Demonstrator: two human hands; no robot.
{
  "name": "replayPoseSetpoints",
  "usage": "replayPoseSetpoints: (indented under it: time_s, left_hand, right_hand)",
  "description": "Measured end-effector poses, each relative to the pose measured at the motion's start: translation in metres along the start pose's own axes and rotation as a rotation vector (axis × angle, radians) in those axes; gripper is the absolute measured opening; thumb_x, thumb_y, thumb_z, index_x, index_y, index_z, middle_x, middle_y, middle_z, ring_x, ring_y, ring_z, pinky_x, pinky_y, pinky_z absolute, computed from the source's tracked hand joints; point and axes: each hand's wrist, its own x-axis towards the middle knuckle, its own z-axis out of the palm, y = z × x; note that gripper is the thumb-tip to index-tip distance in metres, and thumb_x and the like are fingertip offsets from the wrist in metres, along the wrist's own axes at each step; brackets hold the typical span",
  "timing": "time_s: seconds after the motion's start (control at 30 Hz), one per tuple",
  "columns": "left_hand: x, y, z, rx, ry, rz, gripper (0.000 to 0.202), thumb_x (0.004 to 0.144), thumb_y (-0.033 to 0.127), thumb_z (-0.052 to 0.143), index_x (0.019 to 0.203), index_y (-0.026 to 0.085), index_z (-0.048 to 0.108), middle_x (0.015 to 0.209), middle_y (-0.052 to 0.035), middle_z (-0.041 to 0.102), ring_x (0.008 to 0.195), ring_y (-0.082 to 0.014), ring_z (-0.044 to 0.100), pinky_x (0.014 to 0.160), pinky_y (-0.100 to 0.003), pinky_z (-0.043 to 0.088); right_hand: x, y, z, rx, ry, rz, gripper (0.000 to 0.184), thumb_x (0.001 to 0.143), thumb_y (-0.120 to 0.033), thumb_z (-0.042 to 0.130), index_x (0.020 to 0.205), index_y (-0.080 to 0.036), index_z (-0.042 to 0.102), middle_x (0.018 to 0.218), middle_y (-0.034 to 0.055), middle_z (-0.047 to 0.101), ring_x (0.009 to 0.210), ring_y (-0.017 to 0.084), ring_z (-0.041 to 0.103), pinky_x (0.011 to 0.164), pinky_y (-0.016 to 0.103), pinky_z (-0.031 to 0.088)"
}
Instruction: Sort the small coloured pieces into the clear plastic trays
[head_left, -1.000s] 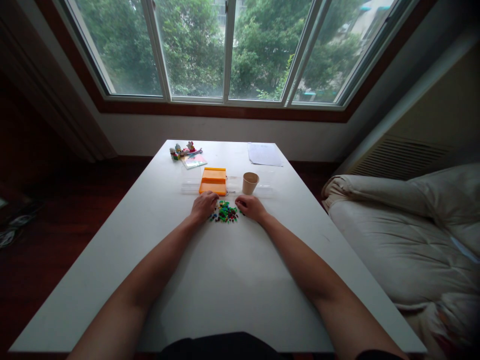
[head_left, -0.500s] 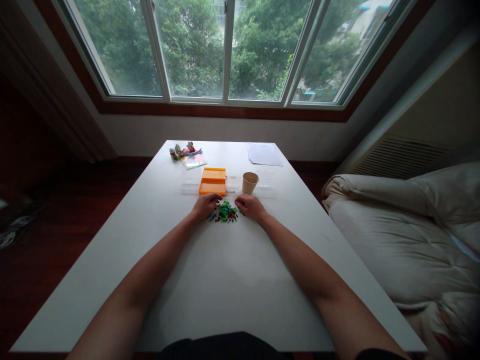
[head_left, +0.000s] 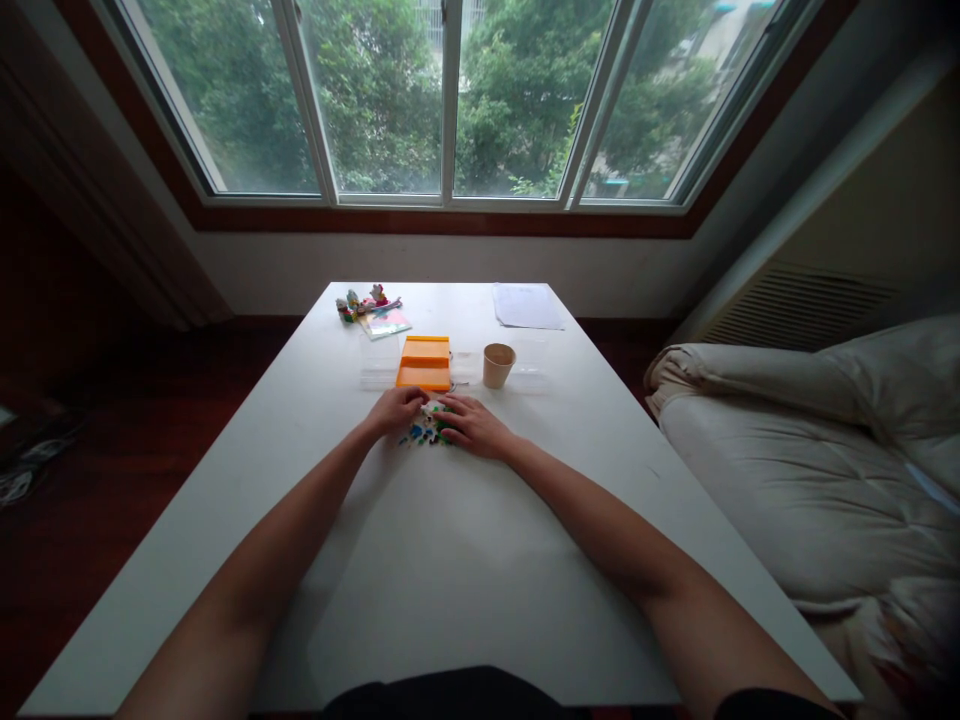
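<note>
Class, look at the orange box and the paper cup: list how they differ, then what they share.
Colour: the box is orange; the cup is tan.
Shape: the box is rectangular; the cup is round-rimmed.
Pose: the box lies low; the cup stands upright.
Shared: both rest on the white table, beyond the small pieces.

small pieces (head_left: pixel 424 434) partly hidden by right hand (head_left: pixel 475 426), sofa (head_left: pixel 795 470) cut off at right

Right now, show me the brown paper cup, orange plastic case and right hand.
Brown paper cup (head_left: pixel 498 374): head view, on its outer wall.
Orange plastic case (head_left: pixel 424 373): head view, on its nearer half.
Right hand (head_left: pixel 475 425): head view, on its back.
</note>
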Motion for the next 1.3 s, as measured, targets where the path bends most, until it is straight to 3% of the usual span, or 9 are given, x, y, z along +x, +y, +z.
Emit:
replayPoseSetpoints:
  time_s: [0.23,0.4,0.57,0.77,0.9,1.1,1.3]
  left_hand:
    - [-0.026,-0.003,0.006,0.021,0.024,0.106,0.028,0.092,0.032,0.051,0.11,0.022,0.07,0.11,-0.0047,0.07,0.095,-0.0189,0.065,0.088,-0.03,0.052]
    - [-0.046,0.007,0.018,0.104,0.004,0.226,0.042,0.088,0.033,0.062,0.129,0.023,0.059,0.136,-0.0097,0.058,0.126,-0.0252,0.053,0.109,-0.04,0.043]
    - [-0.056,0.014,0.022,0.165,0.029,0.239,0.04,0.09,0.03,0.058,0.129,0.023,0.055,0.137,-0.01,0.056,0.13,-0.0251,0.048,0.114,-0.044,0.039]
    - [-0.056,0.006,0.017,0.213,0.012,0.238,0.048,0.093,0.036,0.055,0.139,0.023,0.049,0.141,-0.0111,0.053,0.132,-0.0252,0.047,0.115,-0.044,0.037]
    - [-0.048,-0.004,0.016,0.247,-0.004,0.27,0.051,0.095,0.037,0.052,0.144,0.023,0.046,0.144,-0.0111,0.051,0.134,-0.0251,0.046,0.117,-0.045,0.035]
    - [-0.037,-0.009,0.017,0.248,0.002,0.313,0.044,0.097,0.035,0.048,0.139,0.023,0.052,0.144,-0.01,0.051,0.135,-0.0239,0.045,0.118,-0.044,0.034]
    - [-0.032,-0.004,0.013,0.249,0.056,0.259,0.035,0.098,0.03,0.042,0.129,0.024,0.058,0.133,-0.008,0.058,0.125,-0.0225,0.051,0.111,-0.04,0.041]
  right_hand:
    - [-0.006,0.014,0.001,0.03,0.016,0.087,0.049,0.098,-0.047,0.053,0.141,-0.024,0.054,0.147,0.0118,0.051,0.139,0.029,0.043,0.115,0.049,0.036]
    - [-0.007,0.009,-0.005,0.054,-0.01,0.053,0.061,0.094,-0.05,0.059,0.148,-0.024,0.046,0.152,0.0139,0.044,0.14,0.032,0.041,0.114,0.052,0.035]
    - [0.001,0.006,-0.001,0.011,-0.051,0.065,0.056,0.098,-0.048,0.052,0.149,-0.026,0.045,0.156,0.0129,0.039,0.142,0.03,0.039,0.115,0.051,0.033]
    - [0.005,0.008,0.003,-0.001,-0.037,0.069,0.048,0.098,-0.047,0.053,0.141,-0.025,0.055,0.152,0.0118,0.046,0.139,0.03,0.043,0.116,0.051,0.033]
    - [0.002,0.003,-0.001,0.027,-0.015,0.057,0.051,0.098,-0.047,0.054,0.142,-0.024,0.052,0.147,0.0129,0.051,0.136,0.029,0.046,0.114,0.05,0.035]
    - [0.001,-0.008,-0.001,0.049,-0.021,-0.001,0.067,0.09,-0.054,0.063,0.147,-0.024,0.047,0.147,0.0145,0.05,0.136,0.032,0.046,0.114,0.051,0.035]
    - [0.002,-0.006,0.004,0.064,0.023,0.042,0.057,0.094,-0.049,0.059,0.143,-0.023,0.05,0.143,0.015,0.053,0.132,0.031,0.049,0.11,0.048,0.041]
